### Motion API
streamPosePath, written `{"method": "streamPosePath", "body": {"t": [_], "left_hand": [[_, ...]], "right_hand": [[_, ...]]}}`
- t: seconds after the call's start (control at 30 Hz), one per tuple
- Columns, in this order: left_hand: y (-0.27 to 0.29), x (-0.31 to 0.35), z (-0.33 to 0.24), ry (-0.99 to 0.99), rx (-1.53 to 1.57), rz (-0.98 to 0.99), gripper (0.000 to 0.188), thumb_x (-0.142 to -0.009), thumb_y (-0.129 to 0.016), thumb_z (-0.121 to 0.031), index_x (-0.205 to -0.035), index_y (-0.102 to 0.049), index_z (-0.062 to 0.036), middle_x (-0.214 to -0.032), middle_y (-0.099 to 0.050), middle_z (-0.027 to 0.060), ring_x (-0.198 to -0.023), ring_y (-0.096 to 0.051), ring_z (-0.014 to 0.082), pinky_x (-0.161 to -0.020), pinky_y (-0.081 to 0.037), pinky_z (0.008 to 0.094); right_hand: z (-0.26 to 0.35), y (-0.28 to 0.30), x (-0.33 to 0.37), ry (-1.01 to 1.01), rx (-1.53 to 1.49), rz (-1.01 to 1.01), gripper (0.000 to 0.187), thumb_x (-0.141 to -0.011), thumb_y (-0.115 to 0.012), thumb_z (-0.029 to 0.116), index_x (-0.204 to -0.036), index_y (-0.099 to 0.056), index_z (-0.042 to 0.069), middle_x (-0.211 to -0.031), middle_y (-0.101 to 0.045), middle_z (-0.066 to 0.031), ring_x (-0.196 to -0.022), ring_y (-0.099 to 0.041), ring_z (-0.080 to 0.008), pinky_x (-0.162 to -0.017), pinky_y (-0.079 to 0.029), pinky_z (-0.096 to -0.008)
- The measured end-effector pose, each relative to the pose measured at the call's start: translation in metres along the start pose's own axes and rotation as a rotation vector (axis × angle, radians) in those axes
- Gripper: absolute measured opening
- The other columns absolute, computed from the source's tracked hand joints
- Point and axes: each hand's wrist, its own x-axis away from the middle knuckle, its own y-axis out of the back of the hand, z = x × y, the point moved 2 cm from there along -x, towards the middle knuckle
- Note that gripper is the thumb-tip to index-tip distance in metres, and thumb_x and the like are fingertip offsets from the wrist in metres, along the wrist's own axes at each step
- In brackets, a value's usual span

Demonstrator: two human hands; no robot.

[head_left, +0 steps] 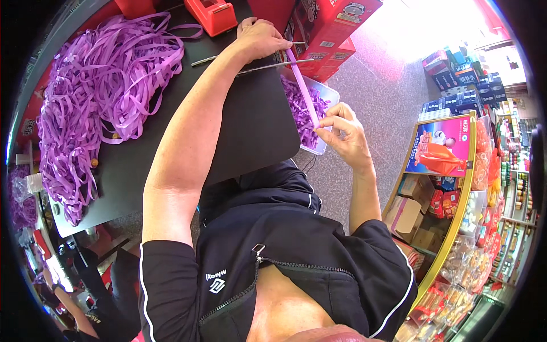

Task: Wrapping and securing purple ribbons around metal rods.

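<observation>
A flat purple ribbon (303, 88) runs taut between my two hands beyond the table's right edge. My left hand (261, 39) reaches across the table, fingertips closed at the ribbon's upper end beside thin metal rods (273, 68). At its lower end, my right hand (345, 134) pinches the ribbon between thumb and finger. Below the ribbon is a white plastic bin (331, 94) holding many short purple pieces (299, 102). A large tangled heap of purple ribbon (108, 91) covers the left side of the black table (239, 131).
An orange-red tape dispenser (212, 16) stands at the table's far side. Red boxes (327, 34) are stacked behind the bin. To the right is a shop display case (439, 188) with packaged goods. Another person's arm (74, 310) shows at lower left.
</observation>
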Motion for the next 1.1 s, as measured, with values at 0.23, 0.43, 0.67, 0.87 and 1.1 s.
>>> {"method": "streamPosePath", "body": {"t": [0.23, 0.43, 0.67, 0.87, 1.1], "left_hand": [[-0.006, -0.001, 0.008, -0.012, -0.006, -0.107, 0.037, -0.075, -0.064, -0.052, -0.090, -0.076, -0.0200, -0.111, -0.064, -0.0011, -0.126, -0.034, 0.0339, -0.107, -0.022, 0.0431], [-0.011, -0.004, 0.009, -0.025, 0.005, -0.112, 0.037, -0.075, -0.064, -0.051, -0.091, -0.076, -0.0197, -0.115, -0.062, -0.0013, -0.126, -0.032, 0.0345, -0.108, -0.022, 0.0431], [-0.010, -0.002, 0.011, 0.000, 0.002, -0.120, 0.036, -0.076, -0.064, -0.051, -0.092, -0.076, -0.0206, -0.118, -0.061, -0.0003, -0.129, -0.030, 0.0353, -0.108, -0.021, 0.0439], [-0.005, -0.001, 0.007, -0.018, -0.001, -0.057, 0.033, -0.079, -0.062, -0.045, -0.097, -0.074, -0.0199, -0.136, -0.049, 0.0088, -0.133, -0.027, 0.0352, -0.109, -0.019, 0.0457], [-0.006, 0.001, 0.010, -0.004, 0.002, -0.016, 0.031, -0.073, -0.060, -0.035, -0.098, -0.073, -0.0203, -0.138, -0.046, 0.0068, -0.135, -0.022, 0.0369, -0.112, -0.014, 0.0460]], "right_hand": [[-0.007, -0.009, 0.010, 0.038, 0.134, -0.057, 0.018, -0.074, -0.074, 0.022, -0.083, -0.069, 0.008, -0.087, -0.056, -0.0023, -0.089, -0.053, -0.0203, -0.088, -0.035, -0.0376], [0.001, 0.006, -0.001, 0.021, -0.148, -0.167, 0.017, -0.073, -0.075, 0.017, -0.083, -0.068, 0.005, -0.087, -0.055, -0.0049, -0.087, -0.053, -0.0196, -0.083, -0.039, -0.0329], [0.007, 0.022, -0.094, 0.177, -0.634, -0.176, 0.017, -0.084, -0.066, 0.018, -0.088, -0.067, 0.002, -0.088, -0.058, -0.0025, -0.084, -0.052, -0.0100, -0.075, -0.040, -0.0247], [-0.026, 0.004, -0.202, 0.124, -0.901, -0.003, 0.022, -0.090, -0.060, 0.020, -0.103, -0.068, 0.004, -0.093, -0.065, -0.0003, -0.080, -0.053, -0.0061, -0.074, -0.040, -0.0209], [-0.070, -0.032, -0.241, -0.171, -0.909, 0.124, 0.023, -0.090, -0.061, 0.019, -0.104, -0.068, 0.002, -0.098, -0.068, -0.0030, -0.087, -0.057, -0.0089, -0.080, -0.043, -0.0236]]}}
